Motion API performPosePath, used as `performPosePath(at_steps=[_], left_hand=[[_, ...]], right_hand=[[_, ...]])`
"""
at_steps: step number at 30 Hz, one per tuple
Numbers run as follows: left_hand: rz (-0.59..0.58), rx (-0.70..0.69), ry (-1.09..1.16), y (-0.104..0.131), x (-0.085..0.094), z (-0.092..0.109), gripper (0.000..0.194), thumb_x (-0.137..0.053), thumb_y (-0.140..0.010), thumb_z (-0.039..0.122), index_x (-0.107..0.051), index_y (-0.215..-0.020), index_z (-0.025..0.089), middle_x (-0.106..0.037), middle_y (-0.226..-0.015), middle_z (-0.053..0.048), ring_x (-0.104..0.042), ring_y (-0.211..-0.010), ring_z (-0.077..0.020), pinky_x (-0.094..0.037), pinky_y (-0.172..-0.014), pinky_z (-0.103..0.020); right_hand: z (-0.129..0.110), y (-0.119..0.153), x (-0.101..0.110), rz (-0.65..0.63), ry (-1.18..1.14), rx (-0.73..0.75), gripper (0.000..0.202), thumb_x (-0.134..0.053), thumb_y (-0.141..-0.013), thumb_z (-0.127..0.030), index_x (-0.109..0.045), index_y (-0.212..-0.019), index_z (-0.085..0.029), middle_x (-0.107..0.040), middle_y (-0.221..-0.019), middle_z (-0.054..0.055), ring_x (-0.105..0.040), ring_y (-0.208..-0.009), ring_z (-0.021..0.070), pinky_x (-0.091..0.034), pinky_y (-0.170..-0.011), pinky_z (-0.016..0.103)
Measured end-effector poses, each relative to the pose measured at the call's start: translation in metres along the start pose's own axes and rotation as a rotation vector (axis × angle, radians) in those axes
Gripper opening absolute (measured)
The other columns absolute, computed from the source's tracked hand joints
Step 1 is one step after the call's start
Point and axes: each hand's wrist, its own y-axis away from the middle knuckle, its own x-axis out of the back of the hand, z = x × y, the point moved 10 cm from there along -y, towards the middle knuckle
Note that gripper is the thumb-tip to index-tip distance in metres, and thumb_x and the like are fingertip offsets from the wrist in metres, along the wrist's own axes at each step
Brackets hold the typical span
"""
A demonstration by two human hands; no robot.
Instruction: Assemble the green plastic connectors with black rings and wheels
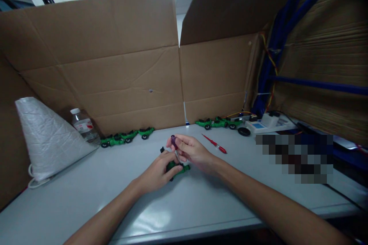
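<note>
My left hand [161, 170] is closed on a small green toy car [184, 169] with dark wheels, steadying it on the grey table. The fingers cover much of the car. Just above it, my right hand [195, 151] grips a screwdriver by its dark purple handle [173, 141]. The thin shaft points down toward the car; whether the tip sits in a screw is hidden. Beyond my right hand lies another screwdriver [215, 144], red and slim.
Several green toy cars [126, 136] line the back left, with more green cars [218, 122] at the back right. A water bottle [85, 126] and a silvery bag [51, 141] stand left. A power strip [270, 123] and black ring [244, 131] lie right. Cardboard [120, 69] walls the table [94, 191].
</note>
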Motion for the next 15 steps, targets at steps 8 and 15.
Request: performPosePath(at_steps=[8,15], left_hand=[[-0.002,0.047,-0.038,-0.001,0.000,-0.010,0.027,-0.055,-0.106,0.044,-0.065,-0.100,0.019,-0.066,-0.097,-0.006,-0.058,-0.096,-0.0227,-0.046,-0.090,-0.033],[-0.012,0.052,-0.011,0.000,0.000,-0.009,0.029,-0.056,-0.106,0.044,-0.063,-0.095,0.019,-0.063,-0.090,-0.003,-0.057,-0.094,-0.0215,-0.045,-0.089,-0.032]], right_hand=[[-0.006,0.000,0.016,0.177,0.011,0.084,0.049,-0.078,-0.088,-0.063,-0.052,-0.096,-0.023,-0.058,-0.073,-0.007,-0.040,-0.047,0.0053,-0.029,-0.043,0.018],[-0.001,-0.001,0.015,0.120,-0.024,0.047,0.049,-0.074,-0.091,-0.066,-0.059,-0.091,-0.020,-0.069,-0.085,0.000,-0.031,-0.048,0.0051,-0.025,-0.042,0.019]])
